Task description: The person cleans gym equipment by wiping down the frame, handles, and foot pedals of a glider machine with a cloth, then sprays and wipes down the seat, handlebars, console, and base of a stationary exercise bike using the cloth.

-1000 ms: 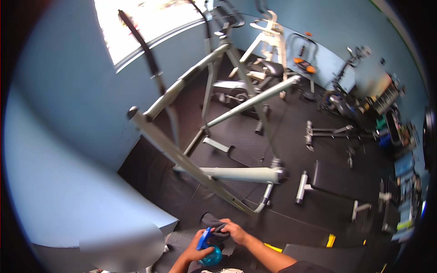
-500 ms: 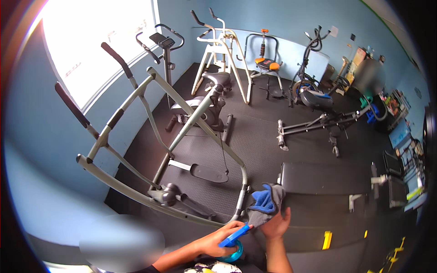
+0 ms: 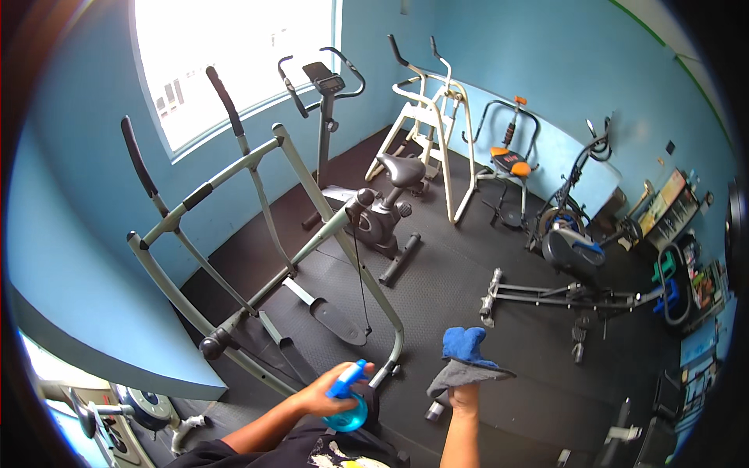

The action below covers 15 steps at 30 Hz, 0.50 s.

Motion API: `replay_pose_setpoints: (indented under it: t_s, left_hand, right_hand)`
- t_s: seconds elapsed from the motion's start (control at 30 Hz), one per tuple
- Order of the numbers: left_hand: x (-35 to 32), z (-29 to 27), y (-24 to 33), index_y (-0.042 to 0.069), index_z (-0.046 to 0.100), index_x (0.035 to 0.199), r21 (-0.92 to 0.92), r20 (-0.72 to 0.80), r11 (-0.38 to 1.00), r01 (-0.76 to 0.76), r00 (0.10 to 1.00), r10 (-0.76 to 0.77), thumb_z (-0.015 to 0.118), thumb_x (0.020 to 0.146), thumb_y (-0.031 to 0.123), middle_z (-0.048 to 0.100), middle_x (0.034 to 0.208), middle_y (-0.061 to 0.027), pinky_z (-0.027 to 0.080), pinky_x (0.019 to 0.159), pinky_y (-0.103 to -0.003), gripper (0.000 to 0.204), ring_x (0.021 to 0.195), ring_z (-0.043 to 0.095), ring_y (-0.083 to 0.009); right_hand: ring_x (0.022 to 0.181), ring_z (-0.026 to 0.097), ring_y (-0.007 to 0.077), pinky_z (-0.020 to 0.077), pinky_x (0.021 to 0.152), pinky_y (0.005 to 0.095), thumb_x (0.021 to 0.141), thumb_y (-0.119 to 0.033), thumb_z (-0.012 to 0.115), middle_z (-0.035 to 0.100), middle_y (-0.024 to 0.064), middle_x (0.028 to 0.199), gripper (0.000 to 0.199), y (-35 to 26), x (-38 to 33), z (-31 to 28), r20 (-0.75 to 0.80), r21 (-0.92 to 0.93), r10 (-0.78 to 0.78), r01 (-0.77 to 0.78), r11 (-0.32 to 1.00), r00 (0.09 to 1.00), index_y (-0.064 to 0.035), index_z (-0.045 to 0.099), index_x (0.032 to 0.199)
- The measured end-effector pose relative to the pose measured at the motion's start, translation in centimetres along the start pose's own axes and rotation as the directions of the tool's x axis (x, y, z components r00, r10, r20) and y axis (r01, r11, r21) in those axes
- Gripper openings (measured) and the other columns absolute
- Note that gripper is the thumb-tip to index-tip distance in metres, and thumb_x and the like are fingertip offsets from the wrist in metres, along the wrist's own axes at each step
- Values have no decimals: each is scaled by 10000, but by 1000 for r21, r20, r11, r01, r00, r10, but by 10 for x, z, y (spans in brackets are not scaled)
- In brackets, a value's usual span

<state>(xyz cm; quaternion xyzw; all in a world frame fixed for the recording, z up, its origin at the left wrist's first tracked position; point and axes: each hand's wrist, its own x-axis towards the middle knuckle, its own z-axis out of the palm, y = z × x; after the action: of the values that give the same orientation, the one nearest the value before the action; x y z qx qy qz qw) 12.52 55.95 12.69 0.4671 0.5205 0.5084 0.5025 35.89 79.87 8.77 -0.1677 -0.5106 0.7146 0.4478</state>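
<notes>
My left hand (image 3: 316, 398) is wrapped round a spray bottle (image 3: 346, 415) with a blue trigger head and a clear blue body, held close in front of my dark shirt. To its right, my right hand (image 3: 464, 399) is raised with a blue and grey cloth (image 3: 468, 360) draped over it. The cloth hides most of those fingers. Beyond the bottle stands a grey-framed elliptical machine (image 3: 304, 168) with black grips and a footplate (image 3: 337, 321); neither hand visibly touches it.
An exercise bike (image 3: 402, 170) stands behind the elliptical. A white-framed machine (image 3: 445, 148) and an orange-seated one (image 3: 511, 161) line the far wall. At right lie a long low machine (image 3: 546, 295) and a shelf (image 3: 669, 204). A wall ledge (image 3: 125, 366) juts out at left.
My view has swung leftward, so the bench at right has mostly left it. My hands have moved apart; the cloth is raised away from the bottle and lies over my right hand.
</notes>
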Motion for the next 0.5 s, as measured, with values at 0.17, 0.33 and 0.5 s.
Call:
replay_pose_setpoints:
  t_s: [0.17, 0.33, 0.5]
  left_hand:
    - [39, -42, -28, 104, 404, 1516, 82, -320, 996, 20, 948, 7, 701, 761, -42, 516, 1453, -67, 486, 996, -377, 825, 1203, 600, -204]
    - [84, -80, -40, 72, 417, 1509, 115, -535, 993, -6, 842, 67, 682, 735, -21, 530, 1377, -97, 519, 978, -374, 823, 1148, 621, -224]
    - [113, -116, -53, 43, 465, 1467, 85, -681, 994, 72, 732, 5, 674, 754, 39, 539, 1340, -120, 538, 943, -370, 743, 1063, 658, -221]
  right_hand:
    - [946, 498, 137, 424, 849, 277, 957, -80, 572, 486, 28, 989, 101, -59, 115, 56, 55, -582, -251, 235, 779, 966, -72, 556, 1057]
    - [807, 621, 204, 494, 760, 324, 867, 7, 593, 618, 62, 830, 90, -80, 257, 116, 435, -898, 141, 439, 2, 889, -56, 647, 902]
    - [902, 673, 274, 532, 824, 393, 906, -150, 630, 691, 138, 950, 206, 20, 416, 235, 736, -622, 455, 766, 161, 502, -43, 684, 1074]
